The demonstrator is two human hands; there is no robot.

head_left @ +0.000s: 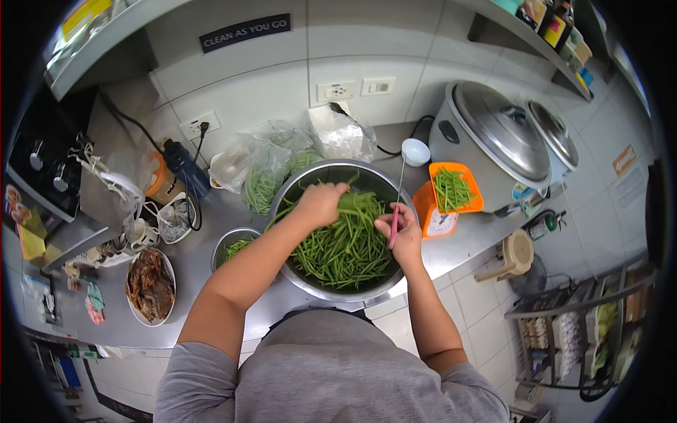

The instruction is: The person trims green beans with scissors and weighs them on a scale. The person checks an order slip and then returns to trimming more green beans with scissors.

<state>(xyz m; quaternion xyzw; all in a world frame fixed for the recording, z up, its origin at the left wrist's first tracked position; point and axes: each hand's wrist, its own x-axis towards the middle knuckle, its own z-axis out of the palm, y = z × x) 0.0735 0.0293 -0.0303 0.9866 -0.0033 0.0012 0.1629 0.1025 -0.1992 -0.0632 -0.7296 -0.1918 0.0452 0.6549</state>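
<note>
A large steel bowl (284,199) full of long green beans (338,257) stands on the counter in front of me. My left hand (321,204) is in the far part of the bowl, its fingers closed on some green beans and partly hidden among them. At the bowl's right rim my right hand (402,233) grips a knife (393,227) by its pink handle, the thin blade pointing up and away from me. A smaller steel bowl (216,257) with cut green beans sits to the left, partly behind my left forearm.
Right of the big bowl is an orange kitchen scale (425,204) with beans in its tray. A large rice cooker (451,130) stands behind it. Plastic bags of beans (264,173) lie at the back. On the left are a plate of browned food (150,285) and a dark bottle (185,169).
</note>
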